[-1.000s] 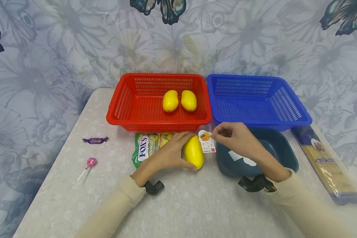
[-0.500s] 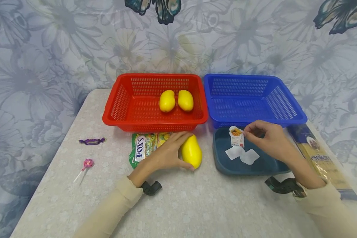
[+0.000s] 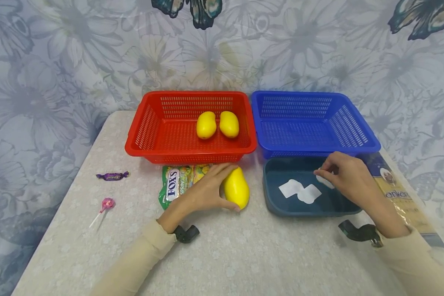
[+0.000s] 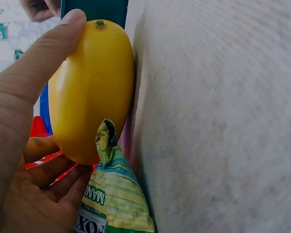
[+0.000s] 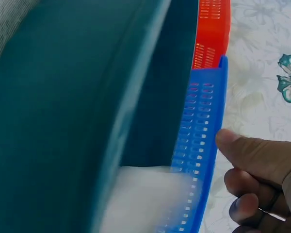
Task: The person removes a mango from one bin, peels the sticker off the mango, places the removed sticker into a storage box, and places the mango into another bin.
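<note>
My left hand [image 3: 207, 191] rests around a yellow mango [image 3: 237, 189] on the table, thumb along the near side and fingers at the far side. In the left wrist view the thumb lies by the mango's [image 4: 94, 92] green stem end. A Fox's candy bag [image 3: 175, 185] lies partly under that hand. My right hand [image 3: 349, 176] is over the dark teal basin [image 3: 274, 205], thumb and fingertips apart in the right wrist view. A white paper label [image 3: 324, 181], blurred in the right wrist view, is just below its fingertips. Two white labels [image 3: 308, 194] lie in the basin.
A red basket [image 3: 163, 158] with two mangoes [image 3: 217, 124] stands at the back, beside a blue basket [image 3: 318, 150]. A purple-wrapped candy [image 3: 113, 176] and a pink lollipop [image 3: 107, 204] lie at the left. A gold and blue packet [image 3: 396, 193] lies at the right.
My right hand has carried the label rightward from beside the mango to over the basin and let go of it; its white back now shows. The left hand stays on the mango.
</note>
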The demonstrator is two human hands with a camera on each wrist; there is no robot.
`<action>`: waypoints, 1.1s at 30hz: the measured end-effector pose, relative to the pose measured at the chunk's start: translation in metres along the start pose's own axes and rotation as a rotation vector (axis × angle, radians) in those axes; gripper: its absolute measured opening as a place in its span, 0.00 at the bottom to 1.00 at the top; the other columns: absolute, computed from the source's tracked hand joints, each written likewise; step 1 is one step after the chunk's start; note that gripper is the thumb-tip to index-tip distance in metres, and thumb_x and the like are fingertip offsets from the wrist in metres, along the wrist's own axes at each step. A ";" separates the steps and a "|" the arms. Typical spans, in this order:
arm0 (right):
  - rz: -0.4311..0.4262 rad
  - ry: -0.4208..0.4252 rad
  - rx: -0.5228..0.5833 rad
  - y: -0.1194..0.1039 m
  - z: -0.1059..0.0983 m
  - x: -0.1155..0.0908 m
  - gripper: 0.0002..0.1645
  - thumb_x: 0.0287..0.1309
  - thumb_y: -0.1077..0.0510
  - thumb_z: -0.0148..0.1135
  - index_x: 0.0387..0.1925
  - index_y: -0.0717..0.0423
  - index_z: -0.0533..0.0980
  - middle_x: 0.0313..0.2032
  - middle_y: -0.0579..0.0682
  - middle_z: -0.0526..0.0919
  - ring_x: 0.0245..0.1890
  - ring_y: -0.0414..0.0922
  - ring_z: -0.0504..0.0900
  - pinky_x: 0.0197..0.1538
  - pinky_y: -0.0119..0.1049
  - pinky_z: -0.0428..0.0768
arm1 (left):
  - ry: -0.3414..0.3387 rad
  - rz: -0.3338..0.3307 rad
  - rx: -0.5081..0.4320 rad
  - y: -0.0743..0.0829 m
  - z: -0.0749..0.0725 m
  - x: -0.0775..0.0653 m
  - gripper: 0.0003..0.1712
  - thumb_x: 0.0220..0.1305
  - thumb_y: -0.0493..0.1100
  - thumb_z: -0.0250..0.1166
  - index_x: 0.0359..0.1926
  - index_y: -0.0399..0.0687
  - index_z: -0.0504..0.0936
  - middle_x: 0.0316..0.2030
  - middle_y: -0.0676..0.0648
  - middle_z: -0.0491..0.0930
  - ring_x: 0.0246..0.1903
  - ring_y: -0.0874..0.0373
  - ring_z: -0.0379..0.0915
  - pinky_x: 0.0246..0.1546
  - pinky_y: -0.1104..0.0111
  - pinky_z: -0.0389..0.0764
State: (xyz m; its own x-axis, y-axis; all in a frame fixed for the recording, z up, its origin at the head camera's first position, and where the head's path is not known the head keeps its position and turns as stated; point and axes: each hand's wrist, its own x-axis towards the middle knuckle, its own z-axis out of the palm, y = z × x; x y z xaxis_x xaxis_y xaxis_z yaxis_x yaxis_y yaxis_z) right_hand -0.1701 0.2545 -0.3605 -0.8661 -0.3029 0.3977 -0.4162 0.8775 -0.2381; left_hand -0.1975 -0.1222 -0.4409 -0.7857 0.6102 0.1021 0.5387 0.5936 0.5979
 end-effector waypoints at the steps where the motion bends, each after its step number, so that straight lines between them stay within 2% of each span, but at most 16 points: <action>1: -0.004 0.005 0.000 0.001 0.001 0.000 0.13 0.47 0.59 0.80 0.25 0.52 0.79 0.23 0.43 0.78 0.22 0.40 0.72 0.25 0.36 0.72 | 0.001 0.002 -0.001 0.000 -0.001 0.000 0.65 0.42 0.71 0.77 0.77 0.53 0.59 0.74 0.52 0.57 0.70 0.56 0.52 0.70 0.56 0.59; 11: -0.097 0.027 0.032 0.002 0.003 0.008 0.06 0.54 0.64 0.74 0.34 0.55 0.83 0.30 0.46 0.83 0.29 0.42 0.79 0.33 0.37 0.76 | 0.019 0.036 0.012 -0.001 -0.005 -0.001 0.65 0.43 0.71 0.76 0.76 0.50 0.59 0.73 0.50 0.58 0.70 0.55 0.52 0.70 0.56 0.59; 19: -0.211 0.045 0.083 -0.013 0.001 0.024 0.09 0.54 0.67 0.72 0.38 0.55 0.84 0.34 0.46 0.84 0.32 0.42 0.81 0.33 0.28 0.73 | 0.004 0.030 0.002 0.000 -0.004 -0.001 0.65 0.43 0.71 0.76 0.77 0.50 0.59 0.74 0.51 0.56 0.70 0.55 0.51 0.70 0.57 0.59; 23: -0.235 0.007 0.101 -0.023 0.004 0.033 0.10 0.56 0.66 0.70 0.41 0.58 0.84 0.38 0.49 0.85 0.36 0.46 0.83 0.35 0.40 0.80 | -0.001 0.034 0.009 0.000 -0.003 -0.001 0.65 0.44 0.70 0.76 0.77 0.50 0.58 0.74 0.49 0.56 0.71 0.55 0.50 0.70 0.57 0.58; 26: -0.243 -0.046 0.108 -0.031 0.006 0.039 0.10 0.58 0.65 0.69 0.43 0.60 0.84 0.41 0.52 0.85 0.41 0.50 0.84 0.41 0.49 0.82 | -0.006 0.033 0.015 0.000 -0.003 -0.001 0.65 0.44 0.71 0.76 0.77 0.50 0.58 0.75 0.50 0.56 0.71 0.56 0.50 0.70 0.58 0.58; 33: -0.282 -0.142 0.080 -0.047 0.015 0.056 0.14 0.62 0.61 0.68 0.48 0.61 0.83 0.46 0.55 0.84 0.49 0.54 0.82 0.51 0.54 0.80 | -0.020 0.018 0.015 0.002 -0.002 -0.001 0.65 0.44 0.70 0.76 0.77 0.51 0.58 0.74 0.51 0.56 0.71 0.56 0.50 0.70 0.59 0.58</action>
State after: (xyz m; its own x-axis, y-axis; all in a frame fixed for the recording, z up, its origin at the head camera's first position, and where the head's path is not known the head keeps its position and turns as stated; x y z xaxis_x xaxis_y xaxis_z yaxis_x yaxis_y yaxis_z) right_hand -0.2033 0.1907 -0.3399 -0.7415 -0.5835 0.3311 -0.6605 0.7216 -0.2073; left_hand -0.1962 -0.1229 -0.4389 -0.7696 0.6312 0.0966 0.5572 0.5900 0.5842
